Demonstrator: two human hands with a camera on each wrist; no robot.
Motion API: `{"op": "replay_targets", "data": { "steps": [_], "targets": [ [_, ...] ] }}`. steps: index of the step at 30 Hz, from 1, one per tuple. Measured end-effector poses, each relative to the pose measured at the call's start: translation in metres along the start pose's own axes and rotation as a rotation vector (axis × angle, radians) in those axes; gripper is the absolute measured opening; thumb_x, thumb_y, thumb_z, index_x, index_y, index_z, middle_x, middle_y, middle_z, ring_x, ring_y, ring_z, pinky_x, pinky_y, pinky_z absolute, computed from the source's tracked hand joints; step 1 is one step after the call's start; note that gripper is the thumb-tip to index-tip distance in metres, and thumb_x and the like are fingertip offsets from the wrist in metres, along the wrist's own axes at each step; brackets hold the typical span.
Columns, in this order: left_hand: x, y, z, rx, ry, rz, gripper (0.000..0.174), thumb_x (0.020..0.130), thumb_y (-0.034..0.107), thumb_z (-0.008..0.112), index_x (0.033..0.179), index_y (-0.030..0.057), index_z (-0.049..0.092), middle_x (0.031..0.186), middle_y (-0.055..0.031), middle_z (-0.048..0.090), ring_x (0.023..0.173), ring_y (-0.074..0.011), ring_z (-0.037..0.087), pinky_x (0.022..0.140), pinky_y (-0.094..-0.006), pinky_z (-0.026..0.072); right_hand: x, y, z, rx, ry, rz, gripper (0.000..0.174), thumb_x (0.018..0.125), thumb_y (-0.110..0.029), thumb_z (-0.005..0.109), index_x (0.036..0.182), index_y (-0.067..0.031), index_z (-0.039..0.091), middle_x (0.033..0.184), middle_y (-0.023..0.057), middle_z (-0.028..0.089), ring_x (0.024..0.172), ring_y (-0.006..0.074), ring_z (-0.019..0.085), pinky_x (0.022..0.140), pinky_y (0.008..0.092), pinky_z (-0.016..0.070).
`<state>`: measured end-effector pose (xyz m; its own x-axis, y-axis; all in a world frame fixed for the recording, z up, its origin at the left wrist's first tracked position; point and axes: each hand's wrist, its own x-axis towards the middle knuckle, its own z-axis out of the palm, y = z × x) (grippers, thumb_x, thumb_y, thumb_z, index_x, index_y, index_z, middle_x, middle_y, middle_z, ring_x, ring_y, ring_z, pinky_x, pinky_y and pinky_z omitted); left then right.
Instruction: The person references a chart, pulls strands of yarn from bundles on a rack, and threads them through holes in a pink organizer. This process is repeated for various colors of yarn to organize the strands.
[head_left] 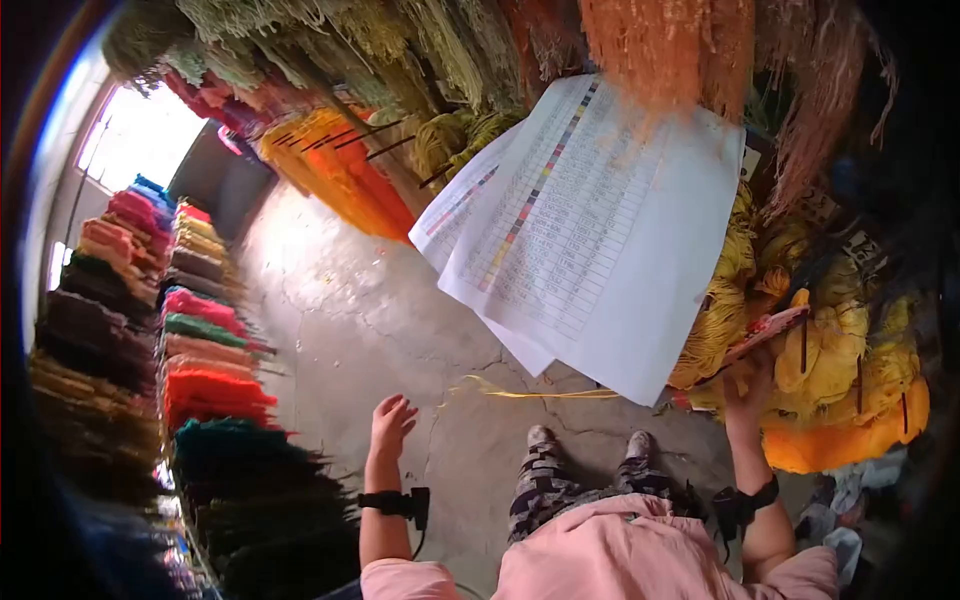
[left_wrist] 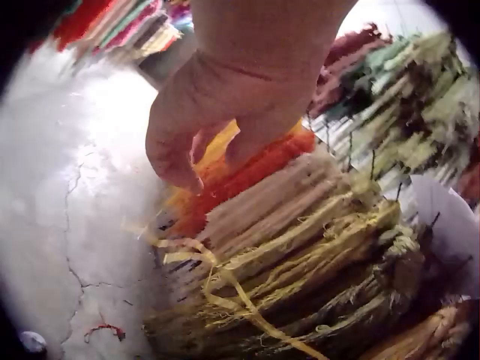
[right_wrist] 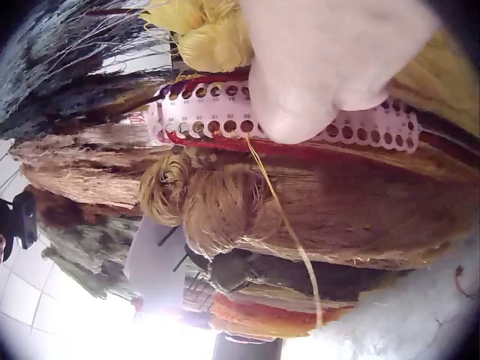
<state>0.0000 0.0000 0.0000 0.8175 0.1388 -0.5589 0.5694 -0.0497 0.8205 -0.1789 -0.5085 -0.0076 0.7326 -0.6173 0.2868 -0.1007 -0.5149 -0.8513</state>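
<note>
Right wrist: hand (right_wrist: 330, 60) closed over pink card (right_wrist: 196, 111)

Yarn storeroom: skeins (head_left: 212, 398) in rows

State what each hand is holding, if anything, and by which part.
The right hand grips the pink perforated strip near its middle, leaving both ends showing. The left hand holds nothing that can be seen.

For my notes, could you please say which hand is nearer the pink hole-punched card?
Right: the right hand holds the pink card; the left hand is apart from it, well off to the left.
</note>
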Motion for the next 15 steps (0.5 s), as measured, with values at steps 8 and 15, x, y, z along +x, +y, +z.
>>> {"op": "replay_targets", "data": {
  "steps": [8,15],
  "targets": [
    [0.056,0.104,0.036,0.362,-0.671,0.438,0.017,0.082,0.005,0.047,0.097,0.0006,0.054,0.085,-0.0057,0.059,0.076,-0.0127,0.056,0.066,-0.0232,0.0420,-0.053,-0.074,0.009,-0.367,-0.029,0.096,0.039,0.068,0.000,0.056,0.105,-0.0025,0.044,0.107,0.0125,0.045,0.089,0.0256,0.050,0.071,0.0312,0.0414],
    [0.033,0.213,0.066,0.381,-0.961,0.760,0.014,0.080,-0.002,0.046,0.090,-0.0040,0.055,0.071,-0.0081,0.059,0.063,-0.0119,0.057,0.059,-0.0223,0.0462,-0.052,-0.290,-0.022,-0.021,-0.916,-0.248,0.030,0.069,-0.019,0.063,0.091,-0.0015,0.054,0.094,0.0123,0.055,0.085,0.0266,0.054,0.073,0.0347,0.0434]
  ]
}}
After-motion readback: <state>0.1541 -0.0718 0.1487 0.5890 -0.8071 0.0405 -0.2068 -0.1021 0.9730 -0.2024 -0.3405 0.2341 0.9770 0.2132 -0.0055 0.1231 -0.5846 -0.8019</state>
